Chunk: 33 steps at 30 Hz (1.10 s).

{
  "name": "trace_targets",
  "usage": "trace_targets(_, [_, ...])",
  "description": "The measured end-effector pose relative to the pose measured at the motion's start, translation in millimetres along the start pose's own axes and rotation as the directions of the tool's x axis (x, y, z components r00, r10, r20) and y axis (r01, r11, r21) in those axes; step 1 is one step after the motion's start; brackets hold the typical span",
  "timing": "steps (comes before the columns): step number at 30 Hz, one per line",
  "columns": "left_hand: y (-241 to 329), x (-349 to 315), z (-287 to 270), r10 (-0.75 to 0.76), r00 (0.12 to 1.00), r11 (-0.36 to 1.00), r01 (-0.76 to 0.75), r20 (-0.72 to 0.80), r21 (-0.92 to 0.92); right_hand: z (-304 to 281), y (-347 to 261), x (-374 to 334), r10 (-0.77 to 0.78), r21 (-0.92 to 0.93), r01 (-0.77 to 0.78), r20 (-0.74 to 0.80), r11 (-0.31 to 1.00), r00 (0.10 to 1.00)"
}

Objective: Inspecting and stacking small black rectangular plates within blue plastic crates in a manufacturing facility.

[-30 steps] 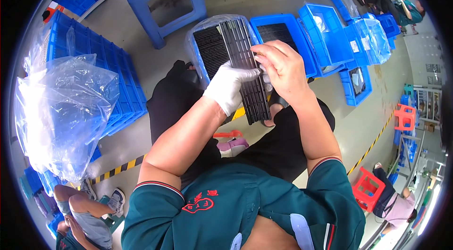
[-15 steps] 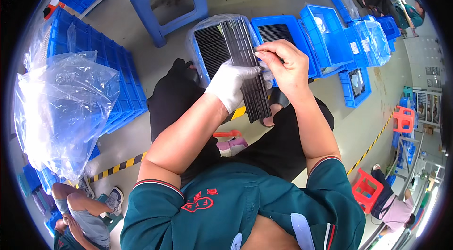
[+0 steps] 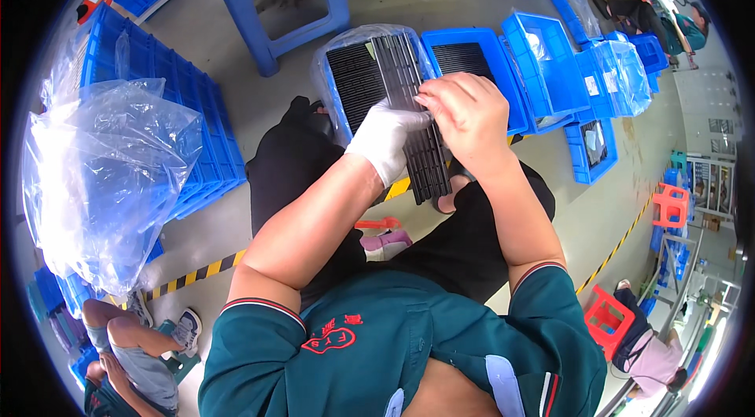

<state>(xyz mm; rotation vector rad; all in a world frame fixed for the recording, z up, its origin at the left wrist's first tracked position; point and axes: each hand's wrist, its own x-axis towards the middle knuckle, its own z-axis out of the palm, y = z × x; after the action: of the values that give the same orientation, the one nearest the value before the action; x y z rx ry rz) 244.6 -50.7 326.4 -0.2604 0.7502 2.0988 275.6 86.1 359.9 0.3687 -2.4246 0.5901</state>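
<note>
A long, flat black piece with rows of narrow slots (image 3: 427,165) is held at a slant above my knees, perhaps several strips side by side. My left hand (image 3: 381,140), in a white glove, is closed around its middle. The bare right hand (image 3: 472,116) has its thumb and fingers pinched together against the piece's right edge; whatever lies between the fingertips is too small to make out. Beyond my hands, a plastic-lined blue crate (image 3: 321,73) holds rows of similar black pieces. To its right, another blue crate (image 3: 462,34) also contains black pieces.
Stacked blue crates (image 3: 216,130) rise on my left, with a clear plastic bag (image 3: 110,173) draped over them. A blue stool (image 3: 242,20) stands ahead. More blue crates (image 3: 543,63) lie to the right. A seated person (image 3: 130,338) is at lower left.
My right hand has shifted slightly left along the black piece, its fingers more curled and turned over the edge. The left hand keeps its grip in nearly the same place.
</note>
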Motion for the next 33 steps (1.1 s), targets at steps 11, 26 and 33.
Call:
trace_targets(11, [-7.4, 6.0, -6.5, 0.169, 0.985, 0.962, -0.158, -0.029, 0.222, 4.6, -5.8, -2.6, -0.012, -0.189, 0.022, 0.056, 0.982, 0.998])
trace_targets(26, [-1.8, 3.4, 1.5, 0.041, 0.999, 0.998, -0.04, -0.018, 0.044, 2.6, 1.8, -1.5, 0.356, 0.276, -0.363, 0.077, 0.89, 0.931])
trace_targets(33, [-1.7, 2.2, 0.3, 0.027, 0.999, 0.999, -0.025, -0.032, 0.035, 2.7, 0.4, -1.1, 0.338, 0.246, -0.345, 0.073, 0.906, 0.938])
